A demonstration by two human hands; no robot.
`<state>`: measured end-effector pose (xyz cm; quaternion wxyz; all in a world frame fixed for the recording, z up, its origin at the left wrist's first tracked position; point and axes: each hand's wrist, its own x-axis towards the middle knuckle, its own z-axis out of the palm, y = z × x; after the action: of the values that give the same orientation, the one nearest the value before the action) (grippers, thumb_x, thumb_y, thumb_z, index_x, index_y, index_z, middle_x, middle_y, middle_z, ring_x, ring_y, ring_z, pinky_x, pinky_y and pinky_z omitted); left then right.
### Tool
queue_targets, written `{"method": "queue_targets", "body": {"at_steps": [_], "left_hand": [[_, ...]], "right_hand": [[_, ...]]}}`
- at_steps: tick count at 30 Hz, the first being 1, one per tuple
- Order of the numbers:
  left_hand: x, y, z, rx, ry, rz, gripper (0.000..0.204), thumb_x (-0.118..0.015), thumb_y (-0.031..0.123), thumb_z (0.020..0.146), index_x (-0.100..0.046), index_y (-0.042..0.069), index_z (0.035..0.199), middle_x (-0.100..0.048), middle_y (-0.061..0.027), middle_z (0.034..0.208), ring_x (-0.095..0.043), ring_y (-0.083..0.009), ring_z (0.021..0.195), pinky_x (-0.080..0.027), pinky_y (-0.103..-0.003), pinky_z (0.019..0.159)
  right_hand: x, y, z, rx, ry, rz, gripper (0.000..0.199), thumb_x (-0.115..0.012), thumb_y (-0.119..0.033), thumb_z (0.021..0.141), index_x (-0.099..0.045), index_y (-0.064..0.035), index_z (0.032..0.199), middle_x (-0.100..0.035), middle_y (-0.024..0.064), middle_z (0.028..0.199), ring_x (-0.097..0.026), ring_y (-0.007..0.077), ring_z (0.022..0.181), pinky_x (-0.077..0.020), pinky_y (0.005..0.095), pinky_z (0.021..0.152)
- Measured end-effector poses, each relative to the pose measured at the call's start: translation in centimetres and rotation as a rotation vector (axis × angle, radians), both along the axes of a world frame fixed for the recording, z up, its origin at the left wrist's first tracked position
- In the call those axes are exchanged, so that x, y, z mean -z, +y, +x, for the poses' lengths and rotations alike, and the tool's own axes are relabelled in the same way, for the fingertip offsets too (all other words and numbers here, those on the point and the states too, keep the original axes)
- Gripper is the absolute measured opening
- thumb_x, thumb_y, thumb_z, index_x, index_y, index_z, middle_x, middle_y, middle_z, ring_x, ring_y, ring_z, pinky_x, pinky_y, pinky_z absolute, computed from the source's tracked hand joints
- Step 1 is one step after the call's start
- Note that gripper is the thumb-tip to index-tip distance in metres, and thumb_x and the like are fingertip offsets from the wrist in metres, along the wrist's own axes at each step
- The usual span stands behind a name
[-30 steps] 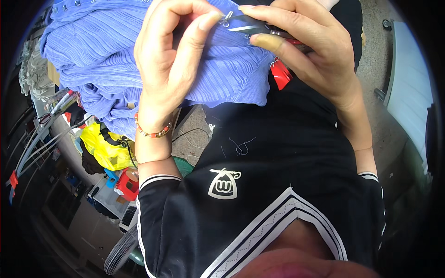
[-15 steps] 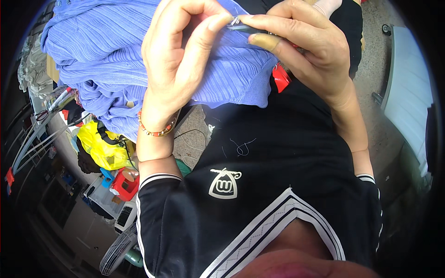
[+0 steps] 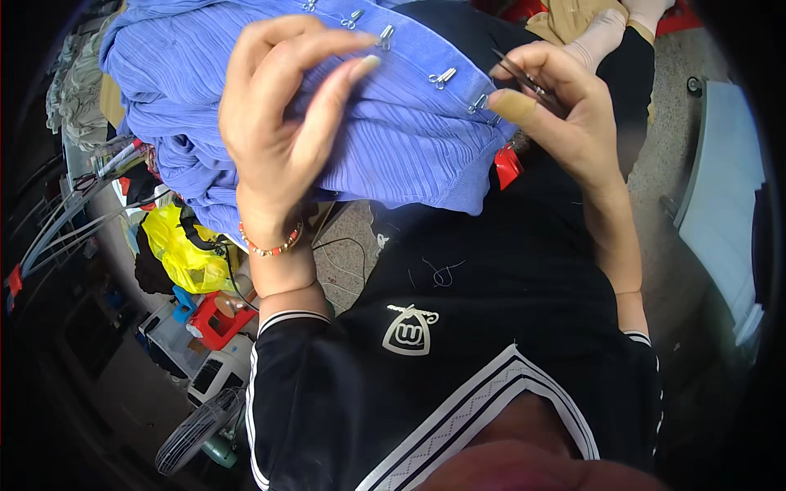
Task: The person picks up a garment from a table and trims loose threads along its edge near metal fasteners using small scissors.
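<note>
A ribbed blue-violet garment [image 3: 409, 139] lies over my lap, its edge lined with several small metal hooks [image 3: 442, 78]. My left hand [image 3: 282, 139] pinches the fabric near one hook, between thumb and fingertips. My right hand [image 3: 565, 114] holds a small dark pair of snips [image 3: 524, 78] just past the garment's right end, and its thumb is wrapped in tan tape. A red tag [image 3: 508, 168] hangs at the garment's lower right corner. A beaded bracelet sits on my left wrist.
At the left lie a yellow plastic bag [image 3: 184, 254], a red box [image 3: 217, 319], white cables and a small fan [image 3: 196, 438] on the floor. Loose thread bits [image 3: 442, 274] cling to my black shirt. A pale board [image 3: 720, 213] stands at the right.
My hands have drawn apart and dropped lower in view. The right hand with the snips has moved right off the fabric; the left keeps its pinch on the garment's hooked edge.
</note>
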<state>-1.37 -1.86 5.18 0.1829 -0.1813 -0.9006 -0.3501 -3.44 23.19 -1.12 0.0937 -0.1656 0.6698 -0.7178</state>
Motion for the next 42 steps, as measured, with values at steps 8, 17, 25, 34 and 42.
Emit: {"method": "queue_targets", "body": {"at_steps": [8,17,25,34,42], "left_hand": [[1.7,0.0,-1.1,0.02,-0.038,0.112,0.02,-0.079,0.0,0.077,-0.074,0.001,0.096,-0.069,-0.0105,0.097,-0.067,-0.0177,0.086,-0.053,-0.026,0.074],[1.9,2.4,-0.1,-0.148,-0.017,0.21,0.014,-0.079,0.002,0.079,-0.074,-0.001,0.092,-0.071,-0.0096,0.093,-0.07,-0.0168,0.082,-0.055,-0.026,0.073],[2.2,3.9,0.3,-0.246,0.131,0.046,0.011,-0.072,0.002,0.085,-0.069,0.001,0.095,-0.069,-0.0093,0.089,-0.068,-0.0204,0.076,-0.054,-0.028,0.071],[0.3,0.4,-0.6,-0.078,-0.318,0.317,0.026,-0.06,0.003,0.096,-0.067,0.001,0.121,-0.066,-0.0067,0.109,-0.062,-0.0119,0.098,-0.047,-0.023,0.088],[-3.7,-0.5,-4.0,0.301,-0.447,0.092,0.018,-0.07,0.007,0.086,-0.072,0.005,0.104,-0.053,-0.0055,0.079,-0.053,-0.0218,0.079,-0.042,-0.032,0.074]], "right_hand": [[-0.1,-0.1,0.3,-0.18,0.024,0.103,0.018,-0.082,-0.004,0.078,-0.065,-0.0015,0.082,-0.054,-0.0061,0.074,-0.043,-0.0013,0.061,-0.0306,0.0177,0.052],[0.0,-0.1,0.2,-0.216,0.083,0.056,0.017,-0.081,0.0,0.076,-0.066,-0.0004,0.083,-0.056,-0.004,0.077,-0.045,-0.0001,0.062,-0.0325,0.0181,0.053],[-0.6,0.0,0.4,-0.205,0.033,0.06,0.016,-0.08,0.0,0.077,-0.066,-0.0011,0.083,-0.058,-0.0025,0.077,-0.046,0.0013,0.063,-0.0328,0.019,0.054],[-0.1,0.7,0.6,-0.194,-0.036,0.086,0.016,-0.079,0.002,0.079,-0.064,-0.0018,0.082,-0.056,-0.0037,0.076,-0.045,0.0008,0.064,-0.0339,0.0193,0.056],[-0.3,0.5,0.7,-0.174,-0.064,0.089,0.015,-0.076,0.004,0.081,-0.062,-0.0009,0.082,-0.055,-0.0046,0.078,-0.047,0.0008,0.068,-0.0384,0.0186,0.061]]}}
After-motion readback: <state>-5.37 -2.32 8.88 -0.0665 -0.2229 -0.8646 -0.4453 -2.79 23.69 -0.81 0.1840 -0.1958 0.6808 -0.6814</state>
